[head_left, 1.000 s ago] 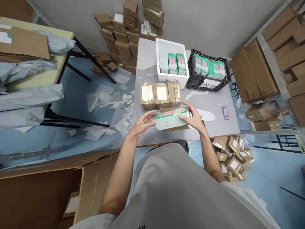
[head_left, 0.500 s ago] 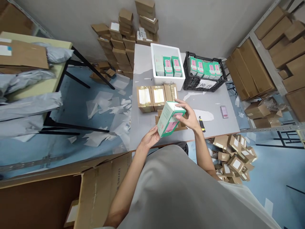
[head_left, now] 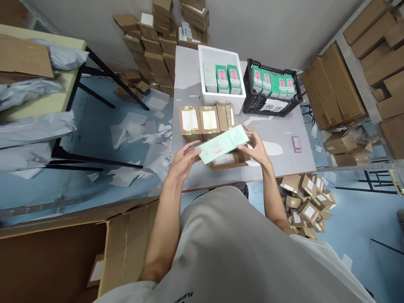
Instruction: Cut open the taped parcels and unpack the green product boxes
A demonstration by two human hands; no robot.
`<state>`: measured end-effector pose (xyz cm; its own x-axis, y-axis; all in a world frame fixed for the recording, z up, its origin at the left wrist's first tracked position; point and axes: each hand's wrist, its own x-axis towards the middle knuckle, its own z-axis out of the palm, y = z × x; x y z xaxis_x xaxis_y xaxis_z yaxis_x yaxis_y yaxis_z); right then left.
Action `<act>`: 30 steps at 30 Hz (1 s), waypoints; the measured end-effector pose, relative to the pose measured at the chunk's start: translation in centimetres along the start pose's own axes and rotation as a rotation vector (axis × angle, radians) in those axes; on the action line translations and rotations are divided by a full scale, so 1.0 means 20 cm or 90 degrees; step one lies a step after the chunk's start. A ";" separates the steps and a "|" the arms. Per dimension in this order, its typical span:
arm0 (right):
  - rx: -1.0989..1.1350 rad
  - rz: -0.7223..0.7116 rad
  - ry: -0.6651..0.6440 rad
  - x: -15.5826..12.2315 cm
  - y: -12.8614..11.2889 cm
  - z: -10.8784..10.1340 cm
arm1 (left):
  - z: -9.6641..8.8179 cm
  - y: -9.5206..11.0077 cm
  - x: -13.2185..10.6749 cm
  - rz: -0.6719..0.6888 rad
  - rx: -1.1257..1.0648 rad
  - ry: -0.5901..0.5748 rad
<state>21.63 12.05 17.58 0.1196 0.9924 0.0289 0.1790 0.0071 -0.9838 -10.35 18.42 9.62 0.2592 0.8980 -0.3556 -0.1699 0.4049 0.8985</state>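
A pale green product box (head_left: 223,144) is held between my two hands, its long printed side facing up. My left hand (head_left: 183,160) grips the left end, and my right hand (head_left: 256,147) grips the right end with thumb and fingers. Below it lies an opened cardboard carton (head_left: 241,159) with white wrapping inside, partly hidden by the box. Just beyond stand three taped brown cartons (head_left: 208,122) in a row, two with plain white labels facing up.
On the table (head_left: 296,166), a white foam bin (head_left: 221,99) and a black crate (head_left: 268,105) hold similar green-and-pink boxes. Brown cartons (head_left: 158,61) are stacked by the wall. Parcels (head_left: 307,210) heap on the floor at right; a large open carton (head_left: 126,248) stands at lower left.
The green box has been turned from upright and tilted to lying lengthwise, its pink front now out of sight. My left hand has shifted up and left. The black-and-yellow cutter is now hidden.
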 end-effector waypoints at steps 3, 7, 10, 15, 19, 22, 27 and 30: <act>0.042 0.077 0.021 -0.01 0.11 0.03 | -0.01 0.16 0.02 0.022 0.095 0.008; 0.107 0.152 0.050 -0.04 0.23 0.10 | 0.00 0.30 0.05 0.093 0.182 0.058; 0.210 0.196 0.038 -0.09 0.29 0.20 | 0.02 0.33 0.10 0.132 0.164 0.038; 0.389 0.345 -0.011 -0.22 0.37 0.43 | 0.08 0.31 0.27 0.085 0.084 -0.009; 0.513 0.438 0.045 -0.32 0.42 0.59 | 0.15 0.25 0.35 0.066 0.068 0.000; 0.594 0.526 0.073 -0.36 0.43 0.64 | 0.19 0.19 0.36 0.073 0.033 -0.005; 0.621 0.622 -0.077 -0.37 0.40 0.61 | 0.16 0.13 0.34 -0.005 -0.014 -0.057; 0.533 0.588 -0.132 -0.38 0.37 0.58 | 0.15 0.12 0.33 -0.011 -0.019 -0.031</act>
<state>10.67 5.91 8.10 -0.2990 0.6688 -0.6807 -0.5694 -0.6974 -0.4351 -6.29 24.75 10.25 0.3077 0.8815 -0.3581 -0.1928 0.4263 0.8838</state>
